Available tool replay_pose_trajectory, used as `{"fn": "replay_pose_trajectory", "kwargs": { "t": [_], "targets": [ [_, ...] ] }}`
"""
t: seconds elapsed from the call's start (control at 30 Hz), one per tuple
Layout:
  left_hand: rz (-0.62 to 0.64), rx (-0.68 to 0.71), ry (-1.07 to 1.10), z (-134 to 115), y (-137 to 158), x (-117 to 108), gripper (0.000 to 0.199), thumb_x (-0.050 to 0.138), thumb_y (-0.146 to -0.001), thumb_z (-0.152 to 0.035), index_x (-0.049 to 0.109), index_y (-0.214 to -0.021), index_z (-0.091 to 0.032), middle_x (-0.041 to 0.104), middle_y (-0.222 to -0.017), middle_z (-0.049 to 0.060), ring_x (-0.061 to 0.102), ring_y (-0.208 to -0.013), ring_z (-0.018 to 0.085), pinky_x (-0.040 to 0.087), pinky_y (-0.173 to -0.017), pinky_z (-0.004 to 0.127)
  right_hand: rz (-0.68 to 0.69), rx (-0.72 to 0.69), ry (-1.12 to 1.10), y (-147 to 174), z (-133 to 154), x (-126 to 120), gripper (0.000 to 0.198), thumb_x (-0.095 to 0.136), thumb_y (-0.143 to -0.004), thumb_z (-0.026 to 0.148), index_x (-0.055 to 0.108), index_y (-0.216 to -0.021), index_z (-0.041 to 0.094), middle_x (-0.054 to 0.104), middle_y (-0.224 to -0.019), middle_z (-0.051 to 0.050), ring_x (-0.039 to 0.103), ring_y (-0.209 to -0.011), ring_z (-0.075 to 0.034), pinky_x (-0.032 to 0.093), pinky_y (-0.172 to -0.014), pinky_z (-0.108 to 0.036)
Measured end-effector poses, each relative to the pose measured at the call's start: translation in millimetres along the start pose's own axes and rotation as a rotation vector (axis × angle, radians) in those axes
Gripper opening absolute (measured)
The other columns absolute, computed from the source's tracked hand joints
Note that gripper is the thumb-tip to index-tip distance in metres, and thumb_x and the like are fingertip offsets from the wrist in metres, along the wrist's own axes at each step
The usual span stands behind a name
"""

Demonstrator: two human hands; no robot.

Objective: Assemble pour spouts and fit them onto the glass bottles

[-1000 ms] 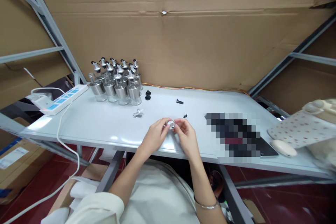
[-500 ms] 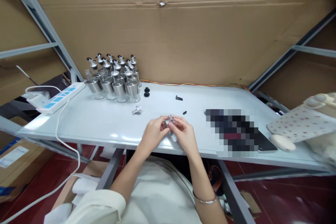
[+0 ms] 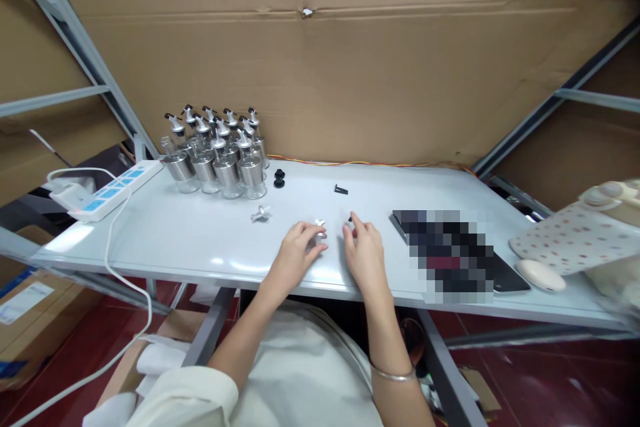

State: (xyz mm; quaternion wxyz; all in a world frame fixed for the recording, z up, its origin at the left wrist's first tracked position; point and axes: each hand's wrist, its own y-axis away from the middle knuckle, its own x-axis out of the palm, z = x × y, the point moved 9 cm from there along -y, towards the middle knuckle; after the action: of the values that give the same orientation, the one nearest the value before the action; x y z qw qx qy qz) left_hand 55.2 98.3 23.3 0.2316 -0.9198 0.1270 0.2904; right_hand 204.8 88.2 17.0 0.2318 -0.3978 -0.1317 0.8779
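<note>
My left hand has its fingers and thumb around a small silver pourer spout, low over the table. Part of the spout is hidden behind the fingers. To the right, my right hand reaches forward with thumb and forefinger apart. Its forefinger tip is at the small black parts, which are mostly covered by the hand. Another silver spout lies on the table left of my hands. Farther back are a thin black piece and some round black stoppers.
Several glass bottles with steel sleeves, many topped with pourers, stand at the back left. Beside them lies a power strip with a white cable. A dark flat device, partly pixelated, a cream oval object and a dotted container occupy the right.
My hands have parted. The right one has let go of the spout and moved right to the small black parts; the left one keeps the spout.
</note>
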Motion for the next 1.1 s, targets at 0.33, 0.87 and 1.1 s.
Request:
{"fn": "replay_pose_trajectory", "kwargs": {
  "t": [0.33, 0.87, 1.1],
  "targets": [
    [0.040, -0.054, -0.092, -2, 2, 0, 0.021, 0.056, -0.087, -0.025, 0.060, -0.107, -0.022, 0.058, -0.103, 0.005, 0.060, -0.089, 0.018, 0.047, -0.087, 0.031, 0.012, -0.064, 0.161, 1, 1, 4, 0.031, 0.048, -0.087, 0.029, 0.066, -0.102, 0.009, 0.050, -0.097, -0.016, 0.048, -0.093, -0.029, 0.042, -0.087, -0.044],
    [-0.029, -0.069, 0.058, 6, 2, -3, 0.026, 0.059, -0.082, -0.016, 0.058, -0.108, -0.020, 0.055, -0.102, 0.004, 0.060, -0.079, 0.013, 0.051, -0.082, 0.028, 0.087, -0.132, 0.193, -2, 9, 16, 0.025, 0.048, -0.088, 0.020, 0.072, -0.091, 0.015, 0.060, -0.092, -0.014, 0.054, -0.086, -0.026, 0.044, -0.080, -0.039],
    [-0.075, -0.024, 0.058, 3, 1, -7, 0.032, 0.055, -0.079, -0.006, 0.059, -0.108, -0.021, 0.056, -0.101, 0.004, 0.058, -0.082, 0.013, 0.050, -0.086, 0.031, 0.096, -0.233, 0.138, 2, 22, 17, 0.029, 0.049, -0.087, 0.022, 0.067, -0.109, 0.017, 0.061, -0.096, -0.013, 0.054, -0.089, -0.028, 0.045, -0.081, -0.041]
  ]
}}
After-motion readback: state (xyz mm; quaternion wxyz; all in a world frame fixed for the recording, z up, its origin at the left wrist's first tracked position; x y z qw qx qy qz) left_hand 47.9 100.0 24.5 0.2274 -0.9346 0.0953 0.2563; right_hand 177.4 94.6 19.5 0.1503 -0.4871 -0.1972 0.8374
